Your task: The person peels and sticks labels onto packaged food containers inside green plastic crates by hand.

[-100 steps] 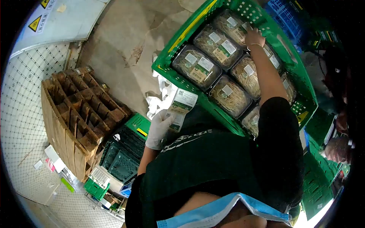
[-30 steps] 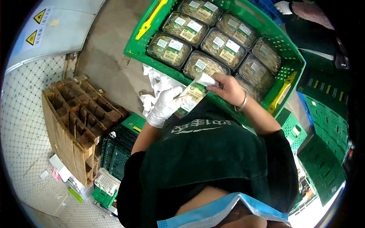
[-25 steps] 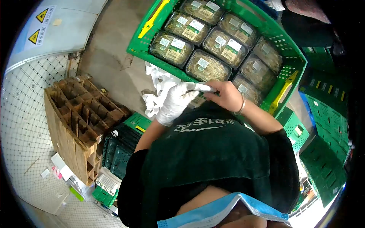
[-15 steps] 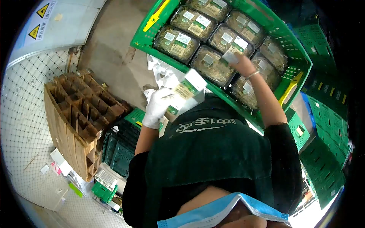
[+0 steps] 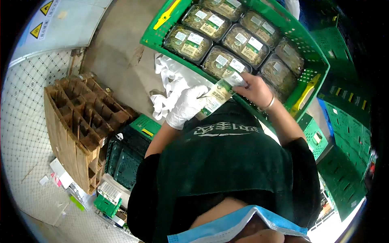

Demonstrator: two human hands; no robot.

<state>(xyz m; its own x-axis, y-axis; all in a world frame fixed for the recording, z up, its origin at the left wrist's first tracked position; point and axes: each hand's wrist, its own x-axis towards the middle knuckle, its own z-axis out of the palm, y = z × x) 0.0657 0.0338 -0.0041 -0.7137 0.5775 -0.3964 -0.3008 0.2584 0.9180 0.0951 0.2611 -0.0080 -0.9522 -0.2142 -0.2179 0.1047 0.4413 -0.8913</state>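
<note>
My left hand (image 5: 186, 106), in a white glove, grips a strip of printed labels (image 5: 216, 96); white backing paper (image 5: 168, 77) trails beside it. My bare right hand (image 5: 256, 90) pinches the upper end of the same strip, over the near edge of a green crate (image 5: 162, 54). Several black trays with clear lids stand in the crate, filled with pale, thin strands. The tray (image 5: 221, 60) just above my right hand bears a small square label and a green, white and tan one. Part of a tray behind my right hand is hidden.
Brown wooden pallets (image 5: 71, 137) stand at the left, with dark green crates (image 5: 123, 162) beside them. More green crates (image 5: 344, 162) are stacked at the right. A white-gloved hand (image 5: 292, 7) of another person shows beyond the crate.
My right hand has come back from the trays to the label strip and pinches it. The near middle tray now bears a green, white and tan label. Another person's gloved hand shows at the top.
</note>
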